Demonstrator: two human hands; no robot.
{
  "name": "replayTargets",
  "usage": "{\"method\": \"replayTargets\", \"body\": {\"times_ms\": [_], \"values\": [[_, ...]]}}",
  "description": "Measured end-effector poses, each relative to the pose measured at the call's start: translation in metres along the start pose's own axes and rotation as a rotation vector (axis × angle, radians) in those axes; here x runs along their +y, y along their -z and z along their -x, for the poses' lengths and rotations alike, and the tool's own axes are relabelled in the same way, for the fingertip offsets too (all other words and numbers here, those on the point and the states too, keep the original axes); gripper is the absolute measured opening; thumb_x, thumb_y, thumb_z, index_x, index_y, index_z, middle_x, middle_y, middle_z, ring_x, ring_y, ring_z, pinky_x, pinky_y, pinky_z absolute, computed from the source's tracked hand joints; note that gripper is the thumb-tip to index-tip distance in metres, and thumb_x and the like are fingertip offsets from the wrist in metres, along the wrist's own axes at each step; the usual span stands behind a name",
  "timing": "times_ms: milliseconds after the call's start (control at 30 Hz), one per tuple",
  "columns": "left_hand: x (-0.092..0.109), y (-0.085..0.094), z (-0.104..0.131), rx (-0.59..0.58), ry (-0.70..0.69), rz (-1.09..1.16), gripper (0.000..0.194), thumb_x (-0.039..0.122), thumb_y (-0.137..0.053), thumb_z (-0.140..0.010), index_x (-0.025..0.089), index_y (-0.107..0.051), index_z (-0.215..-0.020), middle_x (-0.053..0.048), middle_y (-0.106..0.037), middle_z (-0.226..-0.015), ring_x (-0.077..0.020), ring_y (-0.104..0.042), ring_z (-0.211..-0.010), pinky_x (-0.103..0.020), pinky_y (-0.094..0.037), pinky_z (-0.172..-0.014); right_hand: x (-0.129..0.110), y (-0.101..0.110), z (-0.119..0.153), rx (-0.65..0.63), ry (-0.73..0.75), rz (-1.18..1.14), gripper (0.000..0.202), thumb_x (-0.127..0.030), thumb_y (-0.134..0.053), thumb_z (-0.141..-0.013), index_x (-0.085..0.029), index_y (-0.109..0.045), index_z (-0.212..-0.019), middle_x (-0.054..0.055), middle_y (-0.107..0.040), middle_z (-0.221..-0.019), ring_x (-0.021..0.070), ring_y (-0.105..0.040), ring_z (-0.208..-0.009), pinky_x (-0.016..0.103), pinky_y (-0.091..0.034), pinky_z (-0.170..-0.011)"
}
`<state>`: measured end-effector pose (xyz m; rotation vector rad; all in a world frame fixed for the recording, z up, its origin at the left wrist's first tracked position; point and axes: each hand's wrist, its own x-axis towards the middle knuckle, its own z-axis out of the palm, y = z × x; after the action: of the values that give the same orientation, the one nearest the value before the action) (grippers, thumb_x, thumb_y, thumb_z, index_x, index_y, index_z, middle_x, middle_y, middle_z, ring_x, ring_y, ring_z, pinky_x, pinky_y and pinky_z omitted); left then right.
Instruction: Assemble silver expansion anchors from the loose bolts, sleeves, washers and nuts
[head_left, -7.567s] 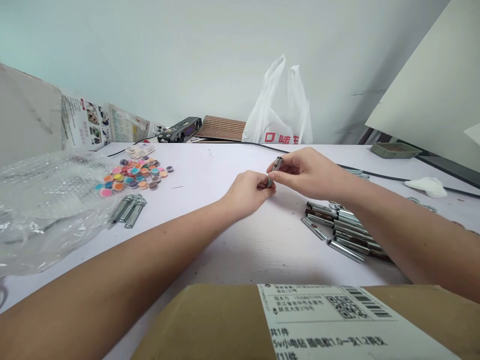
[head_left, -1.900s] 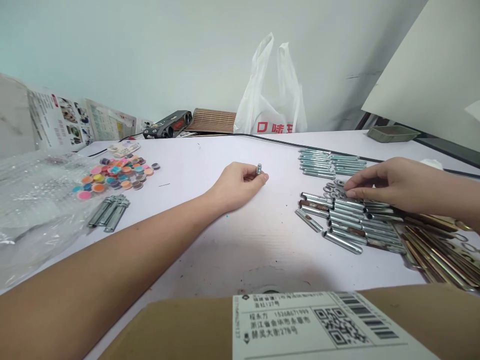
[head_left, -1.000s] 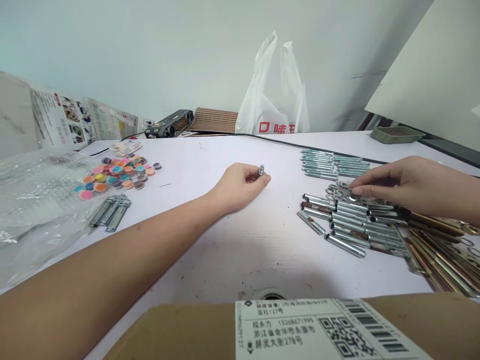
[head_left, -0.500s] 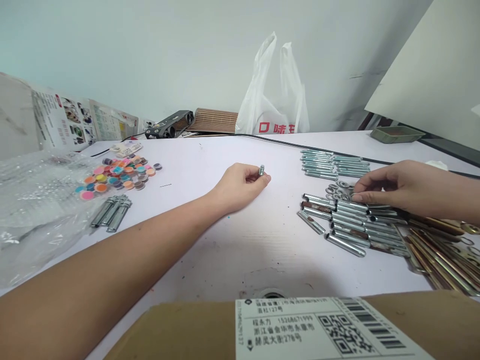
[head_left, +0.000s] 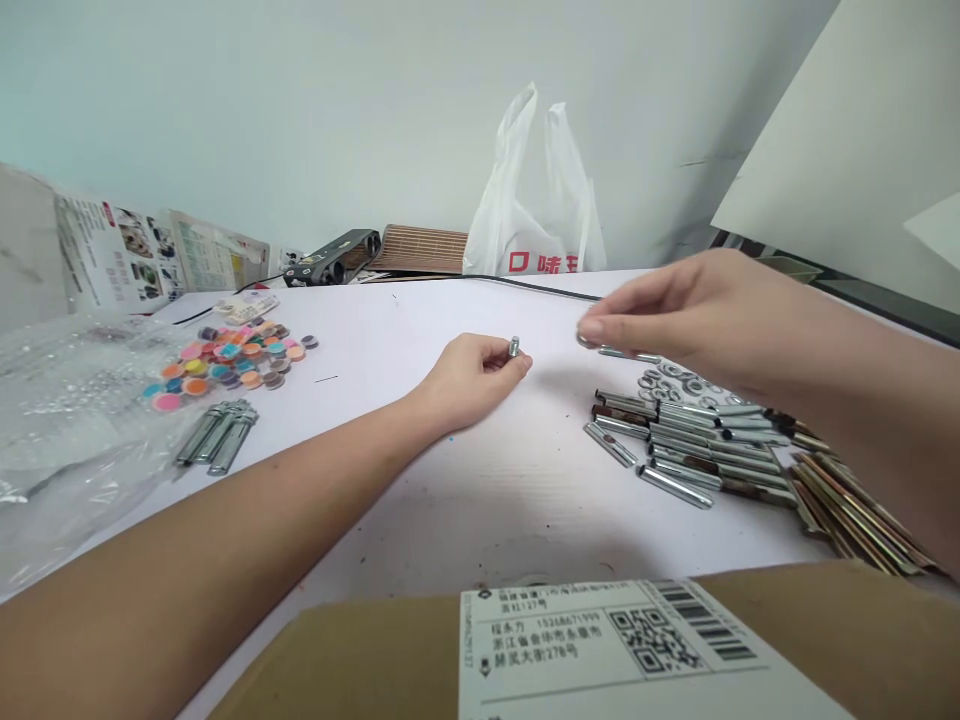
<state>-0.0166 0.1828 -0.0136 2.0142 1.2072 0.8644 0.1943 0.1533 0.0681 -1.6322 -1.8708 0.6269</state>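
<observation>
At the middle of the white table, my left hand (head_left: 480, 378) is closed round a metal bolt (head_left: 514, 346), whose threaded tip sticks up above the fingers. My right hand (head_left: 660, 310) pinches a small metal washer (head_left: 583, 340) between thumb and fingertips, a short way right of my left hand. Below my right hand lie a pile of loose washers (head_left: 667, 378) and rows of metal sleeves (head_left: 682, 440). Thin metal rods (head_left: 626, 355) lie partly hidden behind it.
Colourful round caps (head_left: 232, 355), a few assembled bolts (head_left: 217, 437) and clear plastic wrap (head_left: 82, 420) are on the left. A white bag (head_left: 536, 220) stands at the back. Brass-coloured pieces (head_left: 855, 510) lie right. A labelled cardboard box (head_left: 360, 660) is in front.
My right hand has lifted off the washer pile and moved left towards my left hand, with a washer in its fingertips. My left hand still holds the bolt. The view has shifted slightly.
</observation>
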Motion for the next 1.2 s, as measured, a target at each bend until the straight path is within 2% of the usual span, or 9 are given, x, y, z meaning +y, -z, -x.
{"method": "replayTargets", "body": {"times_ms": [67,133,233,367,600,867,1033,1200], "values": [[0.001,0.0,0.0,0.006,-0.004,0.013,0.035,0.044,-0.051,-0.082,0.013,-0.065,-0.077,-0.002,-0.056,-0.069,-0.0112,-0.044,-0.059,-0.026,-0.034,-0.058,-0.017,-0.015,-0.008,-0.002,-0.013,-0.039,0.035,-0.052,-0.072,-0.067,-0.024,-0.073,-0.087,0.004,-0.061,-0.073,0.0097,-0.049,-0.057,0.023,-0.033,-0.047],[0.0,0.0,0.0,0.008,0.001,0.023,0.034,0.044,-0.051,-0.082,0.013,-0.063,-0.073,-0.001,-0.053,-0.064,-0.0101,-0.041,-0.056,-0.025,-0.032,-0.055,-0.025,-0.028,-0.017,-0.014,-0.006,-0.114,0.028,-0.045,-0.072,-0.068,-0.023,-0.073,-0.085,0.004,-0.061,-0.074,0.0098,-0.05,-0.061,0.023,-0.036,-0.049],[-0.003,-0.001,-0.002,0.015,0.013,0.029,0.036,0.045,-0.051,-0.081,0.013,-0.06,-0.066,0.0,-0.048,-0.059,-0.0088,-0.036,-0.053,-0.024,-0.029,-0.052,-0.019,-0.044,-0.028,-0.101,0.037,-0.205,0.021,-0.038,-0.072,-0.07,-0.021,-0.073,-0.081,0.005,-0.062,-0.075,0.0111,-0.053,-0.066,0.024,-0.041,-0.056],[-0.005,-0.001,-0.003,0.018,-0.001,0.042,0.034,0.043,-0.052,-0.081,0.013,-0.06,-0.068,-0.001,-0.048,-0.061,-0.0083,-0.035,-0.053,-0.024,-0.029,-0.052,-0.005,-0.055,-0.035,-0.206,0.11,-0.295,0.022,-0.038,-0.07,-0.071,-0.02,-0.073,-0.083,0.006,-0.062,-0.075,0.0119,-0.052,-0.067,0.025,-0.042,-0.059],[-0.004,0.001,-0.002,0.003,0.022,0.001,0.042,0.048,-0.052,-0.081,0.013,-0.049,-0.059,0.002,-0.033,-0.055,-0.0068,-0.027,-0.052,-0.023,-0.022,-0.045,-0.003,-0.058,-0.036,-0.152,0.074,-0.291,0.026,-0.04,-0.073,-0.069,-0.02,-0.073,-0.084,0.007,-0.064,-0.079,0.0132,-0.052,-0.068,0.028,-0.043,-0.06],[-0.001,0.003,-0.001,0.0,0.023,-0.002,0.04,0.044,-0.055,-0.08,0.013,-0.047,-0.057,0.003,-0.035,-0.053,-0.0058,-0.028,-0.05,-0.021,-0.022,-0.044,0.005,-0.062,-0.04,-0.168,0.045,-0.354,0.026,-0.042,-0.072,-0.069,-0.022,-0.073,-0.084,0.007,-0.064,-0.081,0.0123,-0.048,-0.068,0.029,-0.041,-0.062],[0.001,0.002,-0.001,0.007,0.011,0.005,0.04,0.043,-0.055,-0.08,0.013,-0.046,-0.056,0.003,-0.034,-0.053,-0.0057,-0.028,-0.051,-0.021,-0.023,-0.044,0.001,-0.063,-0.04,-0.169,0.006,-0.39,0.025,-0.04,-0.073,-0.068,-0.021,-0.073,-0.084,0.007,-0.064,-0.081,0.0117,-0.047,-0.068,0.029,-0.041,-0.064],[-0.001,0.0,-0.001,0.01,0.021,-0.013,0.039,0.045,-0.053,-0.081,0.012,-0.053,-0.06,0.002,-0.036,-0.055,-0.0066,-0.029,-0.053,-0.021,-0.024,-0.045,-0.001,-0.064,-0.038,-0.189,-0.024,-0.437,0.022,-0.037,-0.073,-0.07,-0.018,-0.072,-0.083,0.007,-0.063,-0.083,0.0106,-0.047,-0.069,0.027,-0.04,-0.065]]}}
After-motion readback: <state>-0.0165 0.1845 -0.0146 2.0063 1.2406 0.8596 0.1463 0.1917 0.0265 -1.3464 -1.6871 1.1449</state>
